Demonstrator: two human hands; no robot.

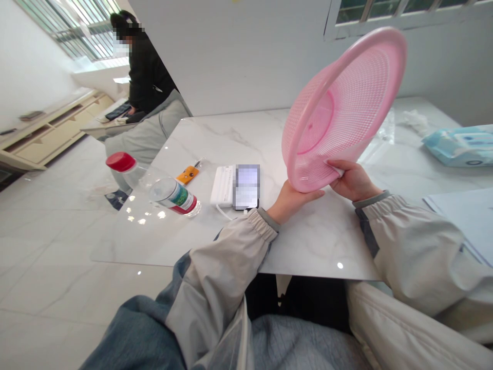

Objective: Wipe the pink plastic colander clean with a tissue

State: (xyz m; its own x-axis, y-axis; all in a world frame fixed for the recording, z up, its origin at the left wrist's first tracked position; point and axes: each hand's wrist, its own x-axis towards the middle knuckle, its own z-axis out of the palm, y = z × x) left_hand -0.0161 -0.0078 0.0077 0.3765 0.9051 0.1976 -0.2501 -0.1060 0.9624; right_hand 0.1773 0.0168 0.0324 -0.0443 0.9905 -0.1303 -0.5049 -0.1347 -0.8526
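A pink plastic mesh basket (342, 110) is tilted up on edge above the marble table (319, 246), with its inside facing right. My left hand (295, 201) holds its lower rim from below. My right hand (354, 180) grips the rim further right, with a white wipe (334, 168) pinched against it. Left of my hands, a phone with a blurred screen (246, 187) lies against a white power bank (222, 186). A red-capped plastic bottle (165, 187) lies on its side, near an orange packet (187, 174).
A blue wipes packet (460, 146) and crumpled clear plastic (414, 122) lie at the table's far right, with pale blue paper (462, 221) nearer me. A person in black (148, 72) sits at upper left beyond the table. Cream low cabinets (50, 136) stand along the wall.
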